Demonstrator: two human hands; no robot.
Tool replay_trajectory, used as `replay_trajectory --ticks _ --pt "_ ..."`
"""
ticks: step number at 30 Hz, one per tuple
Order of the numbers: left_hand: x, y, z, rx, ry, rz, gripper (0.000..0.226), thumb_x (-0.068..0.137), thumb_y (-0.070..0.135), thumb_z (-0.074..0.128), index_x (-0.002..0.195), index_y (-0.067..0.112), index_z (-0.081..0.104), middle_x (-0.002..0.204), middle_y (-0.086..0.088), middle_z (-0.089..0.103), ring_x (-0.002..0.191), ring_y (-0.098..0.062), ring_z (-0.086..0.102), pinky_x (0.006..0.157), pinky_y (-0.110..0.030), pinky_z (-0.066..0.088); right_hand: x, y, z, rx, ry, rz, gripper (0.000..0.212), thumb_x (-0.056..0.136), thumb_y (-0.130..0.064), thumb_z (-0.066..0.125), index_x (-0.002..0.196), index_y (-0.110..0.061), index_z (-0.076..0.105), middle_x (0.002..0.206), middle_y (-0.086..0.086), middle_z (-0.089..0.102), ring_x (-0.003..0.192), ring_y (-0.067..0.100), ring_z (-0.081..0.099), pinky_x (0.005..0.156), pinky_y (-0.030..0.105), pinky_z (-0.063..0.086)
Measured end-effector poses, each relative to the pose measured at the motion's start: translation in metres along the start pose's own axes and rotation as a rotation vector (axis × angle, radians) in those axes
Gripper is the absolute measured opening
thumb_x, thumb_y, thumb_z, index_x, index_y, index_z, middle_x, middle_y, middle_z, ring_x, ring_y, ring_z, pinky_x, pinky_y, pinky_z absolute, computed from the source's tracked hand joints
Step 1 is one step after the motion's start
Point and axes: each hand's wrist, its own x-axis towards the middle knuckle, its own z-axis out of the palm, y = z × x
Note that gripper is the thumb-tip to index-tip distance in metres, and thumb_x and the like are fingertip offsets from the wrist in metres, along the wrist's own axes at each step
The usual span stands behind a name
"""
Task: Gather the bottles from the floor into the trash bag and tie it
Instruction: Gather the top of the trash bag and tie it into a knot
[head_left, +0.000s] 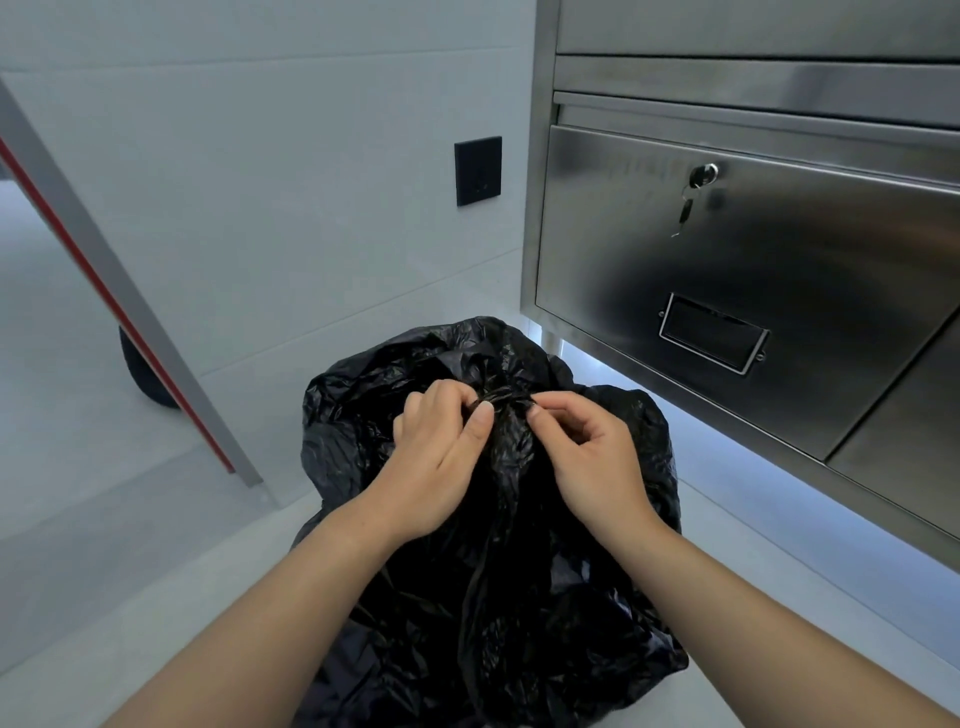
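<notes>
Head view: black bag (483, 597) on pale floor (156, 597), just beside steel cabinet (753, 291), near white wall (291, 218). Bag's long axis runs away from person; gathered neck twisted into knot (506, 402) at far end, pointing up. Left hand (441, 457) palm down, thumb and curled fingers pinching knot from left. Right hand (592, 457) mirrors it, thumb and forefinger pinching knot from right. Forearms converge from lower corners. No bottles visible.
</notes>
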Motion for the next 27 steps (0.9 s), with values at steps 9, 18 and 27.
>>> replay_trajectory --ticks 9,18,27 --pt "0.001 -0.002 0.007 0.255 -0.039 0.061 0.043 0.077 0.07 0.036 0.086 0.029 0.048 0.081 0.013 0.043 0.087 -0.009 0.037 0.083 -0.031 0.028 0.001 -0.004 -0.001 0.025 0.004 0.094 0.01 0.088 -0.021 0.061 0.087 -0.024 0.069 0.078 0.011 0.068 0.068 0.017 0.057 0.071 0.036 0.05" --pt "0.003 -0.006 0.012 0.353 -0.084 0.165 0.042 0.084 0.062 0.029 0.089 0.023 0.043 0.094 0.011 0.037 0.09 -0.009 0.031 0.083 -0.029 0.025 0.01 -0.008 -0.014 -0.033 -0.103 0.064 0.008 0.086 -0.02 0.065 0.081 -0.019 0.071 0.087 0.018 0.069 0.073 0.015 0.058 0.072 0.026 0.049" --pt "-0.006 -0.003 0.019 0.213 0.181 0.053 0.062 0.068 0.08 0.038 0.092 0.023 0.034 0.091 0.009 0.039 0.088 -0.013 0.034 0.085 -0.036 0.036 0.008 -0.003 -0.007 -0.06 -0.014 0.134 0.018 0.09 -0.033 0.054 0.076 -0.024 0.059 0.083 0.022 0.062 0.067 0.029 0.055 0.072 0.044 0.05"
